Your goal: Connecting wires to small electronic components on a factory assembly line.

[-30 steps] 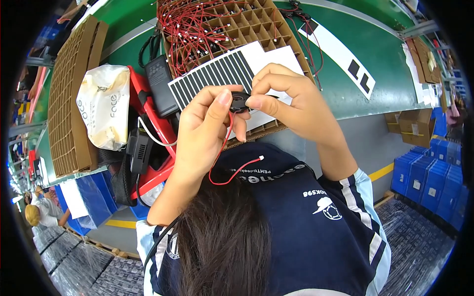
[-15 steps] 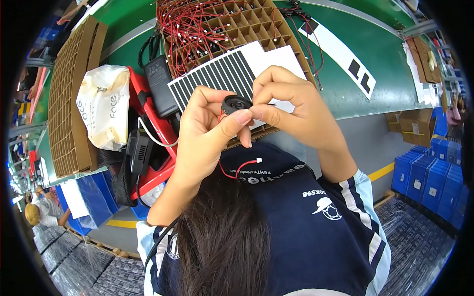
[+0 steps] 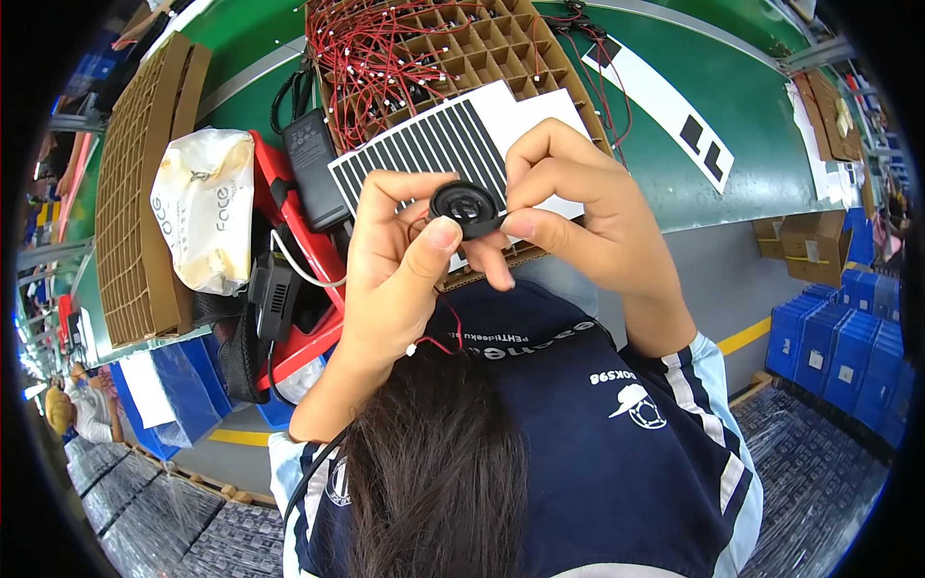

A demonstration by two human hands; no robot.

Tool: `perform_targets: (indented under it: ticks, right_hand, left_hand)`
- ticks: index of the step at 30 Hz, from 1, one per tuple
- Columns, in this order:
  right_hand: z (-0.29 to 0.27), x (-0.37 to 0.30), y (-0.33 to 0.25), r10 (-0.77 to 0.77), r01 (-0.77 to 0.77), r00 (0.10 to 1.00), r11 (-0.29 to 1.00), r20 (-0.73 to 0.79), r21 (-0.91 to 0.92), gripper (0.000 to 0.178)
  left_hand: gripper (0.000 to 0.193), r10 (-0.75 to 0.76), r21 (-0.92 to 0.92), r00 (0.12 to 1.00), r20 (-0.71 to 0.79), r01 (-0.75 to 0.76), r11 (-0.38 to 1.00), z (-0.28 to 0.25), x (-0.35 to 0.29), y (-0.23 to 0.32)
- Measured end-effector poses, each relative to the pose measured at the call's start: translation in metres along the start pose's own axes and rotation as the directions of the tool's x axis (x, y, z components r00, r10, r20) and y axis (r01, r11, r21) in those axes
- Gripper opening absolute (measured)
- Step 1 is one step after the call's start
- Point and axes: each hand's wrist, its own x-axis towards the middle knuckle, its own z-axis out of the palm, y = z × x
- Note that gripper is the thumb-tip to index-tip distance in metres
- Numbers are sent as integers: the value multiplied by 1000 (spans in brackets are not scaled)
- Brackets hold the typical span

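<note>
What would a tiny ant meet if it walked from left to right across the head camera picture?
Cardboard grid → white bag → black power box → left hand → round black part → right hand → blue boxes.

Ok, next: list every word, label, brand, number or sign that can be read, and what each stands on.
Wording is not copied here; locations only.
White bag: large print, partly readable.
Navy shirt: light lettering, partly readable, and a white emblem.
Black adapter: print too small to read.
Blue boxes at right: pale labels, too small to read.
Round black part: no print visible.
</note>
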Motion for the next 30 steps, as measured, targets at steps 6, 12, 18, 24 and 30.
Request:
perform_targets:
  ticks: [6,12,18,24,30]
  right_hand:
    - [2,2,-4,-39,39,999,999,25,26,15]
    - [12,1,18,-31,23,999,928,16,373,27]
    - [40,-10,9,184,-123,983,537,27,834,29]
    - [41,-6,-2,327,-258,943,596,64,760,31]
    - [34,1,-3,303,-312,940,574,158,757,33]
  left_hand:
    - [31,-78,-181,982,171,109,977,-7,-1,2]
    - [34,-30,-282,970,242,100,954,-2,-3,-2]
    - [34,122,-128,977,173,-101,987,-3,0,-5]
    - [38,135,86,975,176,-151,985,-1,-5,-7]
    - [59,20,62,997,76,-25,998,6,-4,-1]
